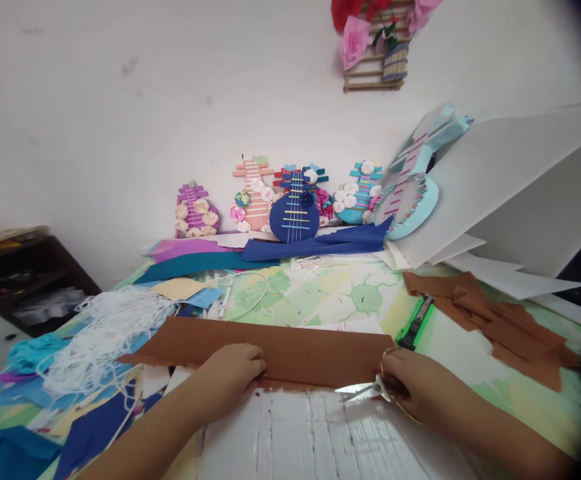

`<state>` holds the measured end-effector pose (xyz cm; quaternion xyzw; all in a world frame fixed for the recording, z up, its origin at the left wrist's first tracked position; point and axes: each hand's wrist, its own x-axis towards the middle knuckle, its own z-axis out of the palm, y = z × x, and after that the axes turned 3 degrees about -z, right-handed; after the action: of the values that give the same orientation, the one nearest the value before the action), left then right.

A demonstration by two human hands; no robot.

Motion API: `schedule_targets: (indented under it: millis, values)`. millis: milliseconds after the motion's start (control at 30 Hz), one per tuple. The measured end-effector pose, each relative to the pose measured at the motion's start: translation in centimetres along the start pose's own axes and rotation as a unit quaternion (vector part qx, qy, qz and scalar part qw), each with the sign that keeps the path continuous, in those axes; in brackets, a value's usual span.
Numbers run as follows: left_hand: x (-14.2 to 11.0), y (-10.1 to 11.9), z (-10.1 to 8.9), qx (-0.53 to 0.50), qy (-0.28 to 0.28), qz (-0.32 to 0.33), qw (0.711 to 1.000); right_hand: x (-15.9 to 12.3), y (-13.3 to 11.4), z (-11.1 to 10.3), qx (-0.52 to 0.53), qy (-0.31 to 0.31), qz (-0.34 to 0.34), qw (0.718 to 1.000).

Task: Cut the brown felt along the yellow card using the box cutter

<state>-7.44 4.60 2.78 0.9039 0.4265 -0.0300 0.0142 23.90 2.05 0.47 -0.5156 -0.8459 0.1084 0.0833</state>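
Observation:
A long folded brown sheet (310,351), paper or cloth, lies across the white board (280,433) in front of me. My left hand (235,377) is on the sheet's near edge, its fingers curled around it and the thumb mostly hidden. In my right hand (403,377) is a pair of scissors (365,390) with gold-coloured handles. Their blades point left over the sheet's near edge, slightly apart. The right fingers are also close to the sheet's right end; whether they pinch it I cannot tell.
A green box cutter (417,323) lies beyond my right hand, near brown scraps (500,320). Tangled white cord (115,333) and blue scraps (15,450) cover the left side. Decorated lute-shaped crafts (295,217) lean on the wall, behind a dark blue strip (315,245).

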Motion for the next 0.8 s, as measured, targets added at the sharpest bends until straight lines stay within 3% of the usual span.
schedule_targets:
  millis: [300, 467, 633, 800]
  values:
    - [-0.6, -1.1, -0.7, -0.019, -0.001, -0.002, 1.0, -0.5, 0.0, -0.5, -0.05, -0.009, -0.04, 0.998]
    - [0.7, -0.3, -0.6, 0.007, 0.002, 0.007, 1.0, -0.5, 0.0, -1.6, -0.041, -0.033, 0.0, 0.999]
    - [2.2, 1.1, -0.4, 0.015, 0.003, 0.044, 0.999, 1.7, -2.9, -2.6, -0.042, -0.016, -0.033, 0.998]
    - [2.8, 2.4, 0.1, 0.022, 0.009, 0.07, 0.997, 4.2, -5.4, -0.6, -0.042, -0.03, -0.082, 0.995]
